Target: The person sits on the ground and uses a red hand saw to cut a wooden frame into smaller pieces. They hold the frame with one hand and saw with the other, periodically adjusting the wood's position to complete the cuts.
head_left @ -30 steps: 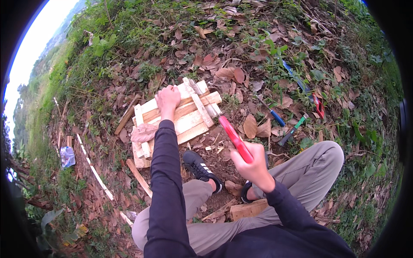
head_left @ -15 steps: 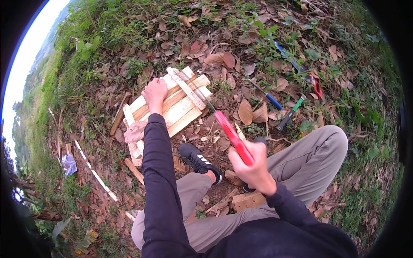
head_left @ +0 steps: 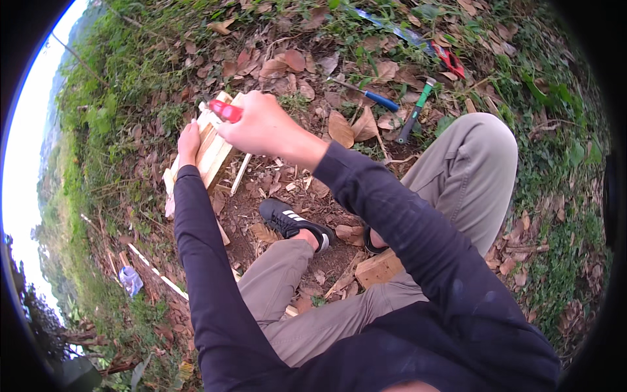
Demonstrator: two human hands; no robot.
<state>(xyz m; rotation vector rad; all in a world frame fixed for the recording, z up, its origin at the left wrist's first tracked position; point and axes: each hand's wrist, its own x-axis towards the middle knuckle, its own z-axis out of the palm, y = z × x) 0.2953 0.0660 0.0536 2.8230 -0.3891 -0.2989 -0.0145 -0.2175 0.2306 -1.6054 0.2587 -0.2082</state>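
Observation:
My right hand is closed round the red handle of a hand tool, raised over the far end of a small panel of pale wooden slats. The tool's working end is mostly hidden in this view. My left hand grips the panel's left edge, its fingers partly out of sight. The panel lies tilted on the ground ahead of me, with a strip of wood across its far end, partly covered by my right hand.
To the right lie a blue-handled tool with a thin metal shaft, a green-and-black-handled hammer and a red-handled saw. A wood block sits between my legs. A white strip and a plastic bag lie left, among leaves.
My right hand has moved forward and left with the red-handled tool, over the panel's far end. My left hand remains on the panel, which appears turned. The whole view has shifted.

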